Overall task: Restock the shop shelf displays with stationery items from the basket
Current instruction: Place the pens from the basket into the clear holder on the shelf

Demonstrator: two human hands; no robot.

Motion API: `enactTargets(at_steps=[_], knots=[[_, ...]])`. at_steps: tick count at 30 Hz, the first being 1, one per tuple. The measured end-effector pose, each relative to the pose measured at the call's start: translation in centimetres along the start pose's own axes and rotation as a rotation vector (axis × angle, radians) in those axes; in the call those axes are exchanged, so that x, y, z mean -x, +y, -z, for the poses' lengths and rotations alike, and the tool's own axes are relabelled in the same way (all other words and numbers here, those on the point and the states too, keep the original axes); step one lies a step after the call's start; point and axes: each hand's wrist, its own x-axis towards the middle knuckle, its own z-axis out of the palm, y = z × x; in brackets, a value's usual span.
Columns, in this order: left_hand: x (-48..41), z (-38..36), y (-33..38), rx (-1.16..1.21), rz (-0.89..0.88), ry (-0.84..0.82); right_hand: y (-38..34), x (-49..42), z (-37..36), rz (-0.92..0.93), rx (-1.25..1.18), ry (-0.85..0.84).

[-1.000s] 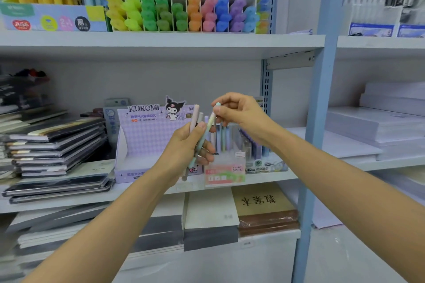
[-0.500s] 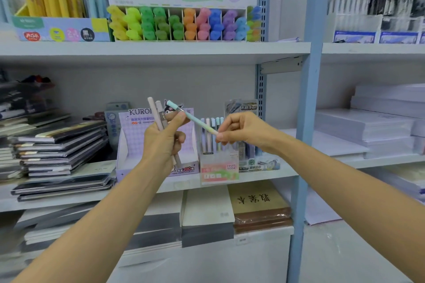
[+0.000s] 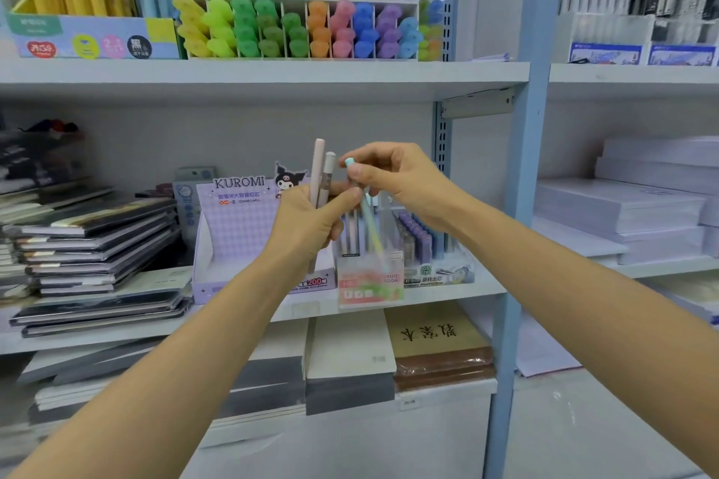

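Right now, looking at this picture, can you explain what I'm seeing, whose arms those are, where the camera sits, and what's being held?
No machine here: a person wears a camera on the head, looking forward and down, so both bare arms reach in from below. The left hand grips two pens upright. The right hand pinches a mint pen, tip down over a clear pen box on the middle shelf. Beside it stands a purple Kuromi box, with notebooks stacked to the left. Highlighters fill the shelf above.
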Motion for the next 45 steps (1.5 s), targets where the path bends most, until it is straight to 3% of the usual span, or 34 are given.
enactTargets(at_steps=[6, 8, 15, 24, 30, 34, 37, 42, 45], knots=[[-0.9, 0.8, -1.0, 0.181, 0.255, -0.048, 1.4, -1.5, 2.5, -0.002, -0.072, 0.472], [-1.1, 1.0, -1.7, 0.165, 0.247, -0.069, 2.5, -1.8, 3.1, -0.026, 0.021, 0.525], [-1.2, 2.0, -4.0, 0.003, 0.120, -0.113, 7.4, -1.7, 1.3, -0.066, 0.316, 0.412], [-1.7, 2.4, -6.1, -0.036, 0.134, -0.156, 9.7, -2.3, 1.3, -0.017, 0.487, 0.306], [-1.9, 2.2, -6.7, -0.020, 0.163, -0.164, 9.8, -2.2, 0.9, -0.016, 0.422, 0.278], [-1.8, 2.3, -6.3, 0.000, 0.190, -0.151, 10.0, -2.6, 0.5, -0.032, 0.583, 0.314], [-1.5, 2.5, -5.7, 0.004, 0.194, -0.163, 10.1, -2.7, 0.4, -0.141, 0.703, 0.230], [-0.8, 2.5, -4.7, -0.010, 0.172, -0.187, 7.5, -1.7, 0.2, -0.059, 0.491, 0.287], [-0.5, 1.9, -4.2, -0.021, 0.166, -0.214, 5.1, -1.2, -0.3, -0.067, 0.105, 0.116]])
